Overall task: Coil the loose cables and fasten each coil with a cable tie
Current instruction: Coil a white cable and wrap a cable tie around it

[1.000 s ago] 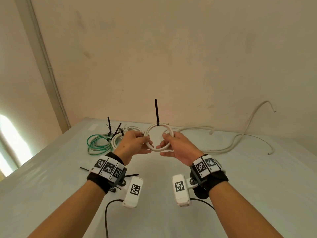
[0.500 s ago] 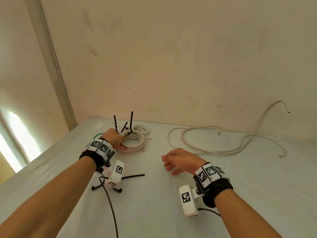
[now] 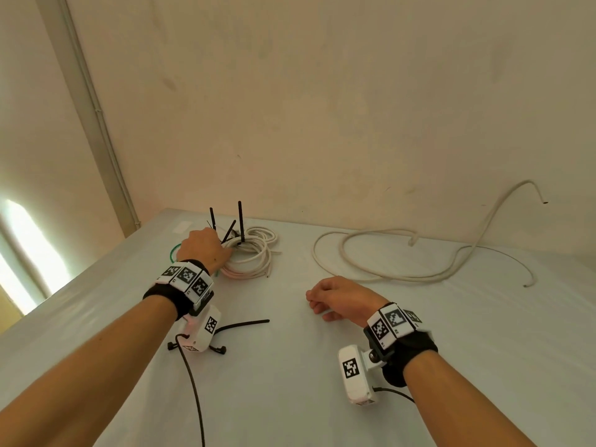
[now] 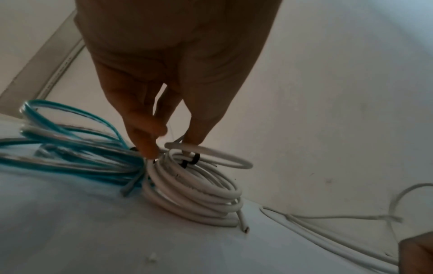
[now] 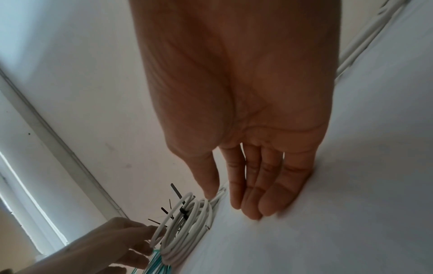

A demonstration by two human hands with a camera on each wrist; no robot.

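Both hands are apart now. One second ago they held a small white coil together in mid-air at the centre of the head view; half a second ago the left hand was already setting it down, and it has barely shifted since. The left hand (image 3: 202,250) sits at the stack of white coils (image 3: 251,257) in the upper left of the head view, its fingertips (image 4: 150,148) pinching the rim of the top ring (image 4: 211,155), which is tilted up on the pile. Black cable ties (image 3: 240,221) stand up from the coils, and a green coil (image 4: 70,153) lies just beside them on the left, touching the white stack. The right hand (image 3: 342,296) holds nothing: it rests low on the desk (image 3: 322,398) at centre frame, its fingers (image 5: 271,194) lying straight and close together on the surface, much as half a second ago. A loose white cable (image 3: 387,272) sprawls uncoiled across the upper right, one end rising against the wall (image 3: 322,108). Loose black ties (image 3: 245,324) lie near the left wrist.
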